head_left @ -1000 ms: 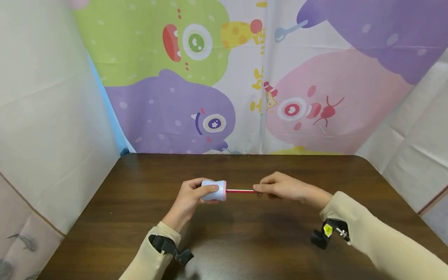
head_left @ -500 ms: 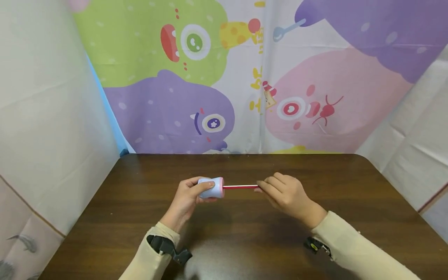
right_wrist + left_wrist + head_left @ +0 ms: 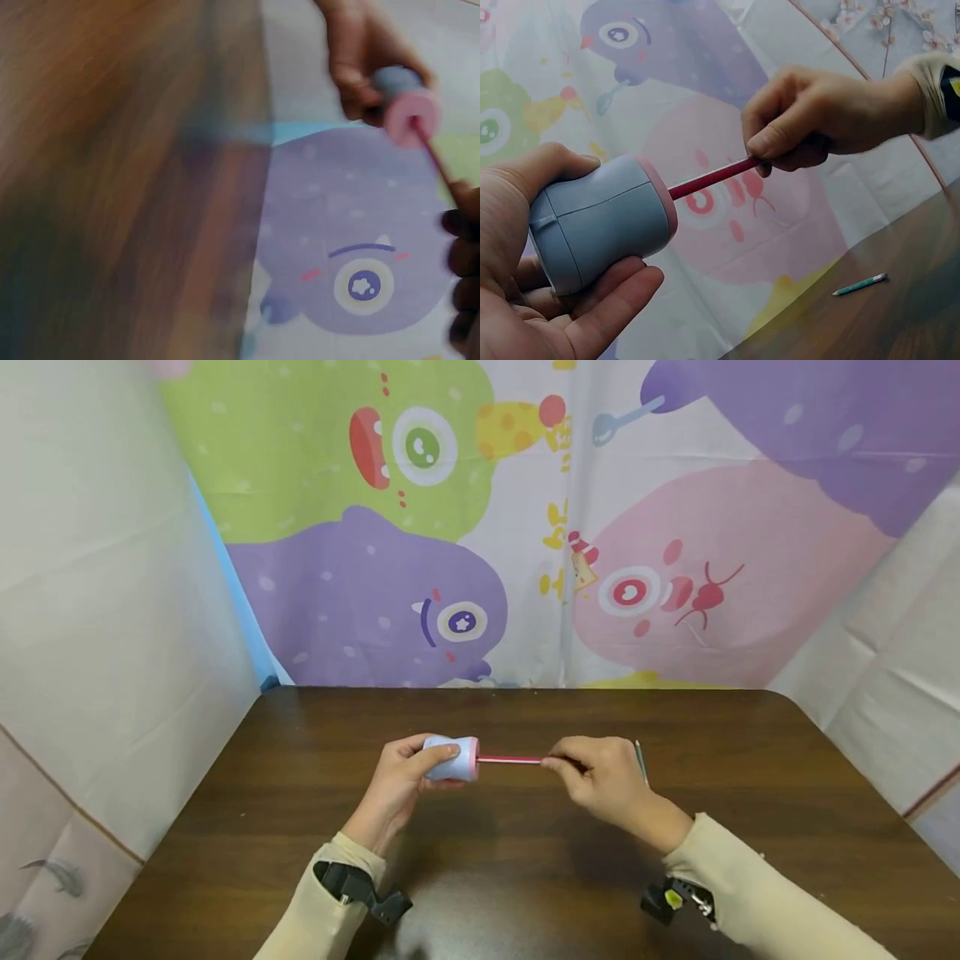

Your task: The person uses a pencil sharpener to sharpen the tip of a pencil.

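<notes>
A light-blue pencil sharpener [image 3: 454, 762] with a pink end is gripped in my left hand [image 3: 399, 779], above the table. Into the hole of its pink face goes the end of a red pencil [image 3: 510, 760], held roughly level. My right hand [image 3: 609, 774] pinches the pencil's other end between thumb and fingers. The left wrist view shows the sharpener [image 3: 604, 223] from the side, the thumb over its top and fingers beneath. In the right wrist view the pink face [image 3: 412, 118] surrounds the pencil; the right fingers are dark at the edge.
A short green pencil [image 3: 860, 284] lies on the dark wooden table [image 3: 480, 868], partly hidden behind my right hand in the head view. A cartoon-printed curtain [image 3: 525, 527] hangs behind the table's far edge. Pale cloth [image 3: 112, 568] hangs at the left.
My right hand has rolled over on the red pencil, turning at the wrist and back, and the green pencil has come into sight beside it. The left hand and sharpener have hardly moved.
</notes>
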### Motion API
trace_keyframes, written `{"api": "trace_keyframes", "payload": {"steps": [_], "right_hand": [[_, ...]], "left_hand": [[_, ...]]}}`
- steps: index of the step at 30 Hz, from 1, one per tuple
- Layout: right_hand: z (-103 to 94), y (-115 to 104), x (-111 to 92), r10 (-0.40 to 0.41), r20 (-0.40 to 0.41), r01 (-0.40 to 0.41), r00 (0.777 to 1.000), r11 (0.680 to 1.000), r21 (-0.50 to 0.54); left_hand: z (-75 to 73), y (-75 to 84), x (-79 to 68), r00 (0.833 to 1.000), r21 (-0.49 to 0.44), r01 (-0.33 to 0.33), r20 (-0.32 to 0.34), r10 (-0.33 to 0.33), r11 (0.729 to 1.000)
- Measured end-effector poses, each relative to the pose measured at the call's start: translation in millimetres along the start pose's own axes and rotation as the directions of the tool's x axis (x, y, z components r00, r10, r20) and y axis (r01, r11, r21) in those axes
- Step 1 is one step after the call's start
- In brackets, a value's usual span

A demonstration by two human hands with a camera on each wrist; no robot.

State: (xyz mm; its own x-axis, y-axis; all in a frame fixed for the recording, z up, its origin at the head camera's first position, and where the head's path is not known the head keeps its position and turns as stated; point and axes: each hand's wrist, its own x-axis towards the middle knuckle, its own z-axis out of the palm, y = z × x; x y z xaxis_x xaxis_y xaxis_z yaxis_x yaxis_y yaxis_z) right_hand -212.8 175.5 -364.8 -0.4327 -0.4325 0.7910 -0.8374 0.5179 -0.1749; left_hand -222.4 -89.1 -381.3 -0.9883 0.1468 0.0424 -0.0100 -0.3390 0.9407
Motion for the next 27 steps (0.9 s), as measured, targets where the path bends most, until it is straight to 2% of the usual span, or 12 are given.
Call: {"api": "trace_keyframes", "payload": {"steps": [2,3,7,11,15,17,19,20,22,23,25,27], "right_hand": [[-6.3,-3.6,5.9,0.197,0.139,-0.209,0.971,0.974,0.083],[-9.2,-4.6,9.7,0.284,0.217,-0.314,0.934,0.941,0.123],[-19.7,-3.4,24.5,0.489,0.529,-0.679,0.693,0.689,0.254],[-28.8,6.0,37.9,0.500,0.737,-0.868,0.455,0.435,0.241],[-35.5,20.0,47.8,0.432,0.868,-0.949,0.244,0.289,0.123],[-36.2,24.7,48.3,0.401,0.897,-0.965,0.187,0.244,0.091],[-35.8,25.1,46.0,0.398,0.892,-0.956,0.214,0.273,0.108],[-35.1,23.8,43.9,0.403,0.876,-0.936,0.267,0.325,0.136],[-34.4,18.2,38.7,0.410,0.806,-0.848,0.426,0.490,0.200],[-33.8,14.9,35.5,0.405,0.745,-0.771,0.530,0.596,0.225],[-31.1,9.5,28.8,0.332,0.591,-0.552,0.735,0.799,0.239],[-28.6,6.0,22.9,0.158,0.429,-0.263,0.890,0.944,0.198]], "left_hand": [[-0.1,0.9,0.6,1.000,0.006,0.000,0.001,0.000,1.000],[-0.1,1.3,0.8,1.000,0.007,-0.001,0.004,0.001,1.000],[-0.3,1.6,1.2,1.000,0.021,-0.014,0.022,0.014,1.000],[0.2,0.2,1.7,0.999,0.035,-0.022,0.038,0.021,0.999],[1.7,-2.3,1.4,0.998,0.051,-0.032,0.057,0.029,0.998],[2.4,-3.7,0.7,0.997,0.061,-0.033,0.066,0.029,0.998],[3.0,-4.5,0.2,0.998,0.065,-0.035,0.062,0.031,0.997],[3.2,-4.8,-0.1,0.998,0.062,-0.035,0.057,0.032,0.997],[3.1,-4.6,-0.7,0.998,0.053,-0.035,0.046,0.032,0.998],[2.9,-4.2,-1.0,0.999,0.043,-0.036,0.040,0.035,0.998],[2.4,-3.2,-1.3,0.999,0.021,-0.038,0.032,0.038,0.999],[1.7,-2.2,-1.5,0.999,0.003,-0.035,0.031,0.035,0.999]]}}
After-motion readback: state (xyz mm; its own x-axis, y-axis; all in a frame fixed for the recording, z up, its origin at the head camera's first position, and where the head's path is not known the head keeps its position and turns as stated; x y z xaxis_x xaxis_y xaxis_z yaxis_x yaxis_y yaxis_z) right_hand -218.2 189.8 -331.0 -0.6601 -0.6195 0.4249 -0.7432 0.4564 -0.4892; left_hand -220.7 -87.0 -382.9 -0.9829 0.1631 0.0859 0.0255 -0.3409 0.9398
